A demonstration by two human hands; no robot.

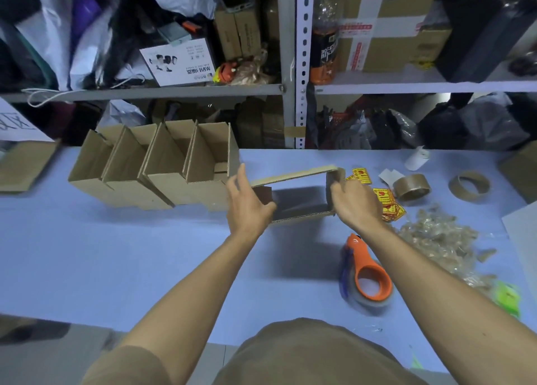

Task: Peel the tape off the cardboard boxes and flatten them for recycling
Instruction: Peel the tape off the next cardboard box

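Between both hands (pixel 248 204) (pixel 356 203), open-ended box (pixel 299 201) held.

Surface: pale blue table (pixel 116 254).
Left of fingers: row of opened cardboard boxes (pixel 157 163).
Between fingers: held box (pixel 302 201), resting on table.
Right of fingers: yellow stickers (pixel 383 198), tape rolls (pixel 411 185), peeled tape scraps (pixel 436 239).
Nearer than fingers: orange tape dispenser (pixel 367 277).
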